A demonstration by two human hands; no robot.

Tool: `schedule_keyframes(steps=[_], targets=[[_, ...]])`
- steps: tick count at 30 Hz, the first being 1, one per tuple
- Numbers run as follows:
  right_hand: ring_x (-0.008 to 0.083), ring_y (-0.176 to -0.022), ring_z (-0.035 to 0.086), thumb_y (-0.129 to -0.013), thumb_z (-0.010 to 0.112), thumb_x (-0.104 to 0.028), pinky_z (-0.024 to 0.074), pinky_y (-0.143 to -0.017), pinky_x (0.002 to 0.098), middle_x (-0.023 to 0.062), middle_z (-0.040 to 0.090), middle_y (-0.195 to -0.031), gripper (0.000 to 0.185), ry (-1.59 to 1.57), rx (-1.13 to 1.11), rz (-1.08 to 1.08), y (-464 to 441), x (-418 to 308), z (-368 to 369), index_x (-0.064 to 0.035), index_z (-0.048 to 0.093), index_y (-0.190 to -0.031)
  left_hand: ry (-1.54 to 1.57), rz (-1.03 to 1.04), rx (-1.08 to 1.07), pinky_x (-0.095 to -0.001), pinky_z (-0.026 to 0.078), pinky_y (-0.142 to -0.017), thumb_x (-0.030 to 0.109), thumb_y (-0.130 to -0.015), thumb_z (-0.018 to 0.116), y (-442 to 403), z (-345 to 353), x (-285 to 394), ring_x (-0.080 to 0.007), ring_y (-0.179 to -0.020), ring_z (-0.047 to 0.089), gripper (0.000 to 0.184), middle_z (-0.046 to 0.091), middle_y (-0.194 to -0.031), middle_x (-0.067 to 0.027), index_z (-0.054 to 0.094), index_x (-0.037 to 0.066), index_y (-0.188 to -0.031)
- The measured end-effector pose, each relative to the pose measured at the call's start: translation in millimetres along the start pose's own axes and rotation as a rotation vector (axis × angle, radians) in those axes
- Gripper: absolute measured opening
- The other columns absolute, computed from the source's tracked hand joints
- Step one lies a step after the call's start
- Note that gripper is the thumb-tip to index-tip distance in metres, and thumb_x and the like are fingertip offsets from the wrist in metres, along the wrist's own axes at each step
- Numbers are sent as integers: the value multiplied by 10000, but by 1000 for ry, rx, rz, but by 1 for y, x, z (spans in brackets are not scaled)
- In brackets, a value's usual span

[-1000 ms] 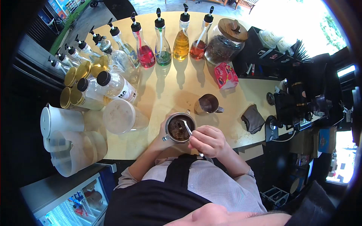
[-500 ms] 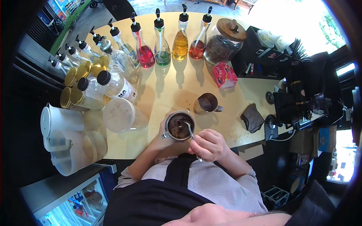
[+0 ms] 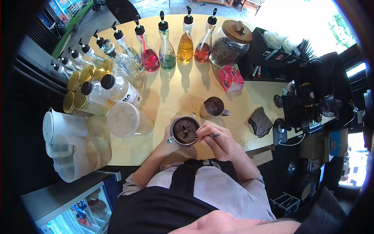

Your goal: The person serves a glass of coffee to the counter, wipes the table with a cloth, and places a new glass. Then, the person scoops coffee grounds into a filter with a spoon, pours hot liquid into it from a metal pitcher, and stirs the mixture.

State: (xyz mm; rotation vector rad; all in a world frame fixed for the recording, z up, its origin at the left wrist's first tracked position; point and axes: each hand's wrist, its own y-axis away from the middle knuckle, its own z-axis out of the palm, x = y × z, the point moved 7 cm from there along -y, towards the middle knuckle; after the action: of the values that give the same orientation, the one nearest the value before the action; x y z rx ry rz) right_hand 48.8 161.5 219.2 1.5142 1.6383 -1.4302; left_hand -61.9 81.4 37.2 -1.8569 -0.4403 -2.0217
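Observation:
My left hand (image 3: 165, 145) is wrapped round the side of a metal cup (image 3: 172, 139) with small lugs on its rim, its fingers partly hidden by the cup. Dark brown, frothy liquid (image 3: 184, 127) fills the inside. A thin metal spoon (image 3: 215, 135) is pinched in my right hand (image 3: 219, 141) at the cup's right edge. The spoon lies nearly level, its far end dipping into the liquid near the lower left wall. Just beyond stands a metal jug (image 3: 214, 106) with its handle to the right, apart from both hands.
Pump bottles of coloured syrup (image 3: 168, 58) line the table's far edge. Jars and a lidded tub (image 3: 124, 120) crowd the left, beside white pitchers (image 3: 64, 126). To the right are a pink packet (image 3: 232, 78), a dark cloth (image 3: 260, 122) and a black machine (image 3: 304, 101).
My right hand has moved up toward the cup's rim. The spoon has swung from steep to nearly level, its tip shifting to the lower left of the cup. My left hand stays put.

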Motion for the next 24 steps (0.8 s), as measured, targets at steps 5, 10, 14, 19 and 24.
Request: schedule_keyframes(steps=[5, 10, 14, 19, 24], targets=[[229, -722, 592, -943, 463, -57, 480, -692, 319, 96, 570, -791, 89, 27, 23, 180, -8, 2, -20, -8, 536, -935, 94, -29, 16, -308, 495, -897, 111, -538, 882, 0, 2, 3, -177, -1009, 610, 724, 607, -1113, -91, 549, 17, -1173], [125, -682, 600, -995, 438, -141, 480, -625, 267, 62, 568, -720, 167, -158, 220, 261, -19, 18, -42, -10, 527, -941, -21, 211, -19, -320, 482, -919, 124, -514, 900, -4, 3, 20, -191, -1022, 604, 760, 600, -1125, -94, 547, 13, -1177], [115, -644, 583, -1002, 441, -192, 473, -604, 268, 62, 570, -703, 230, -22, 379, 103, -19, 0, -47, 12, 515, -927, 16, 175, 46, -314, 482, -915, 124, -517, 899, 1, 2, 21, -189, -1020, 604, 754, 599, -1125, -93, 548, 14, -1175], [304, -771, 577, -827, 646, -82, 480, -655, 381, 110, 579, -859, 173, 325, -13, -116, -23, -20, -11, -8, 491, -845, -101, 87, -28, -315, 489, -909, 111, -537, 890, -4, -2, -40, -181, -1023, 604, 727, 599, -1128, -90, 548, 20, -1172], [279, -774, 564, -827, 644, -117, 471, -684, 363, 87, 579, -847, 182, 406, -85, -176, -22, -16, 3, -26, 488, -845, 78, -10, -33, -301, 495, -902, 97, -568, 882, -5, 1, -40, -166, -1016, 609, 711, 601, -1130, -85, 534, 19, -1184]])
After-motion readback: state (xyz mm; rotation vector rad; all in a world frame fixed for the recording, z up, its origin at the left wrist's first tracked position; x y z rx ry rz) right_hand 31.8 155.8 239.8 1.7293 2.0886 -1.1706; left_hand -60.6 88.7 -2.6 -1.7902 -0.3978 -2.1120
